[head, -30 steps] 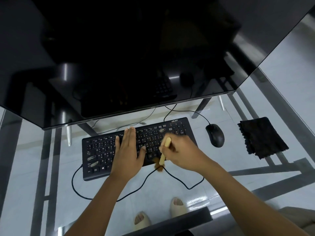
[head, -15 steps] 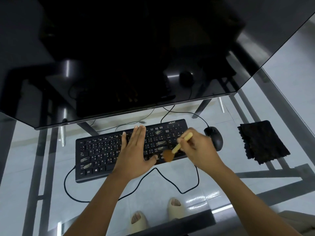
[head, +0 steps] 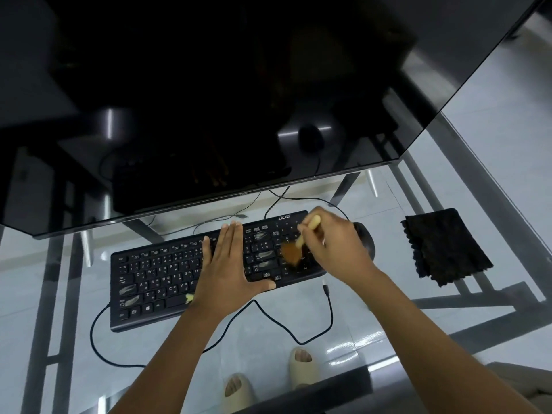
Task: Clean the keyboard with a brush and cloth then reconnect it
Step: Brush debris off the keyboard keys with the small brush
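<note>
The black keyboard (head: 191, 276) lies flat on the glass worktop (head: 352, 318), just in front of the lower edge of the dark monitor (head: 239, 100). The left hand (head: 230, 270) rests palm-down across the middle of the keyboard, its fingers straight and together, pointing toward the monitor, and its thumb spread out to the right along the keyboard's near edge. The right hand (head: 334, 246) is over the keyboard's right end, its fingers curled round the pale handle of a brush (head: 298, 245); the brown bristles touch the keys at that end. The keyboard's cable (head: 330, 309) loops over the worktop in front of the keyboard, and its plug (head: 325, 289) lies loose just off the keyboard's right front corner. A black mouse (head: 366, 237) sits just right of the keyboard, partly hidden behind the right hand. A folded black cloth (head: 445, 246) lies on the worktop well to the right of the keyboard, beyond the mouse. Through the glass, in front of the keyboard, two feet in pale slippers (head: 301, 369) show on the floor.
</note>
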{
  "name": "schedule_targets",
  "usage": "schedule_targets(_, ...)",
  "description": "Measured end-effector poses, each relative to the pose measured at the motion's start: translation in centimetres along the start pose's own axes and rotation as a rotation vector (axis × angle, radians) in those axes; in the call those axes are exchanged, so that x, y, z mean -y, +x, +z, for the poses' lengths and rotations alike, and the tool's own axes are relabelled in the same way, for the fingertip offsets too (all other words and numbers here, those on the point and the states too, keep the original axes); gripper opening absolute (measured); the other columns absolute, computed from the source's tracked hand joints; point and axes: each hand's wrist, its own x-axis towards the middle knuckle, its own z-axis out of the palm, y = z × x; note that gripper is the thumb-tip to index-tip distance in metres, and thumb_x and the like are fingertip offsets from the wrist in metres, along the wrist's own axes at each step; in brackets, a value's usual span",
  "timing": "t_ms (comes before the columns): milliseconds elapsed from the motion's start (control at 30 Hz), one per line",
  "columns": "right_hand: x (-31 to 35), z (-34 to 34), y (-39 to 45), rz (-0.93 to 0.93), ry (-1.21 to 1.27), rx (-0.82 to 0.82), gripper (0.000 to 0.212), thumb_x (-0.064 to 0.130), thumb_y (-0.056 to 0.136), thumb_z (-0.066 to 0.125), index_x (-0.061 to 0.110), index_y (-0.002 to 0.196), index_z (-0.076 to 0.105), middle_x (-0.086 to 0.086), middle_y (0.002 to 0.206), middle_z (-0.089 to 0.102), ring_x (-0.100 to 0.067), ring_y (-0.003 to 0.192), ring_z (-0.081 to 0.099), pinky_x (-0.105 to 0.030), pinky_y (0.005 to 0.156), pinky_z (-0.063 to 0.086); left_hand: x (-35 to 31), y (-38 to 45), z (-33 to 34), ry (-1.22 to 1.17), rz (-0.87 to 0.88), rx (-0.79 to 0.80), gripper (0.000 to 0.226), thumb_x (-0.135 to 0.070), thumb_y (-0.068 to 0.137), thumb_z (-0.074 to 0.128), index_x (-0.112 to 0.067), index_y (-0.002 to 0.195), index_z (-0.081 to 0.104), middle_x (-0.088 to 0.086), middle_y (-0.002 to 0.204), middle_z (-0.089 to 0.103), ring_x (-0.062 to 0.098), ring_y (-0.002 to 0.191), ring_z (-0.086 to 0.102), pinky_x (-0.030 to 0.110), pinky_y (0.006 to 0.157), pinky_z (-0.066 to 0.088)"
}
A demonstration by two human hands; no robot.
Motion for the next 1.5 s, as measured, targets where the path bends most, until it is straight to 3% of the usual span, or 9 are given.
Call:
schedule_targets(100, -0.5, -0.1, 1.3, 0.003, 0.088, -0.227, 0.006, 0.022, 0.095, 0.058, 0.017, 0.093, 0.059, 0.006, 0.084, 0.068, -0.009, 0.077, 0.065, -0.023, 0.067, 0.053, 0.2, -0.1, 0.1, 0.009, 0.021, 0.01, 0.133, -0.085, 0.06, 0.056, -0.016, 0.152, -0.011, -0.002, 0.161, -0.006, 0.009, 0.145, -0.018, 0.043, 0.117, -0.015)
schedule_targets(567, -1.0, -0.6, 2.8, 0.043, -0.01, -0.2, 0.01, 0.022, 0.097, 0.054, 0.013, 0.091, 0.055, 0.004, 0.079, 0.064, -0.005, 0.068, 0.06, -0.019, 0.062, 0.047, 0.6, 0.0, 0.4, 0.032, 0.014, 0.028, 0.136, -0.089, 0.056, 0.052, -0.016, 0.152, -0.01, -0.003, 0.161, -0.008, 0.008, 0.146, -0.015, 0.043, 0.118, -0.013)
schedule_targets(700, -0.3, -0.4, 2.4, 0.059, 0.043, 0.058, 0.018, 0.023, 0.097, 0.054, 0.008, 0.086, 0.053, 0.009, 0.06, 0.063, -0.006, 0.057, 0.063, -0.015, 0.052, 0.046, 0.5, 0.0, 0.3, 0.04, 0.014, 0.02, 0.135, -0.087, 0.057, 0.055, -0.015, 0.152, -0.008, -0.002, 0.161, -0.005, 0.009, 0.146, -0.013, 0.043, 0.118, -0.011)
schedule_targets(833, -1.7, -1.2, 1.9, 0.033, -0.018, -0.228, 0.013, 0.021, 0.096, 0.055, 0.01, 0.09, 0.057, 0.01, 0.077, 0.062, -0.003, 0.064, 0.058, -0.015, 0.058, 0.045, 0.5, 0.0, 0.3, 0.052, 0.018, 0.031, 0.136, -0.088, 0.057, 0.052, -0.015, 0.152, -0.01, -0.003, 0.161, -0.007, 0.008, 0.146, -0.015, 0.043, 0.118, -0.011)
schedule_targets(967, -2.0, -1.2, 0.8, 0.16, 0.017, 0.064, 0.02, 0.029, 0.096, 0.055, 0.011, 0.087, 0.056, 0.005, 0.063, 0.064, -0.008, 0.055, 0.063, -0.025, 0.057, 0.054, 0.7, -0.1, 0.3, 0.038, 0.016, 0.036, 0.135, -0.091, 0.055, 0.047, -0.016, 0.152, -0.01, -0.004, 0.161, -0.008, 0.007, 0.145, -0.016, 0.043, 0.119, -0.011)
schedule_targets(1100, -2.6, -2.6, 0.7, 0.11, 0.045, -0.245, 0.017, 0.021, 0.097, 0.055, 0.007, 0.088, 0.056, 0.011, 0.062, 0.061, -0.004, 0.055, 0.058, -0.01, 0.051, 0.04, 0.6, -0.1, 0.4, 0.044, 0.011, 0.036, 0.135, -0.09, 0.056, 0.049, -0.017, 0.152, -0.012, -0.005, 0.161, -0.01, 0.005, 0.144, -0.02, 0.041, 0.118, -0.013)
schedule_targets(1233, -2.1, -2.0, 0.4, 0.14, 0.081, 0.116, 0.02, 0.028, 0.095, 0.057, 0.01, 0.085, 0.056, 0.005, 0.063, 0.066, -0.01, 0.057, 0.065, -0.036, 0.06, 0.057, 0.8, -0.1, 0.2, 0.054, 0.018, 0.044, 0.135, -0.09, 0.056, 0.047, -0.016, 0.152, -0.011, -0.004, 0.161, -0.009, 0.005, 0.144, -0.02, 0.042, 0.118, -0.012)
schedule_targets(1367, -2.6, -2.7, 1.5, 0.04, -0.019, -0.184, 0.013, 0.023, 0.096, 0.055, 0.013, 0.086, 0.055, 0.009, 0.07, 0.062, -0.001, 0.06, 0.059, -0.018, 0.056, 0.046, 0.6, -0.3, -0.3, 0.054, 0.029, 0.055, 0.134, -0.084, 0.06, 0.057, -0.015, 0.152, -0.011, -0.004, 0.161, -0.01, 0.006, 0.144, -0.02, 0.04, 0.118, -0.012)
schedule_targets(1500, -1.9, -1.8, 1.5, 0.181, 0.07, 0.142, 0.015, 0.024, 0.095, 0.056, 0.013, 0.085, 0.055, -0.002, 0.072, 0.067, -0.012, 0.061, 0.066, -0.032, 0.061, 0.057, 0.6, -0.3, -0.5, 0.058, 0.029, 0.053, 0.133, -0.08, 0.062, 0.062, -0.015, 0.152, -0.01, -0.004, 0.161, -0.009, 0.004, 0.143, -0.02, 0.039, 0.118, -0.012)
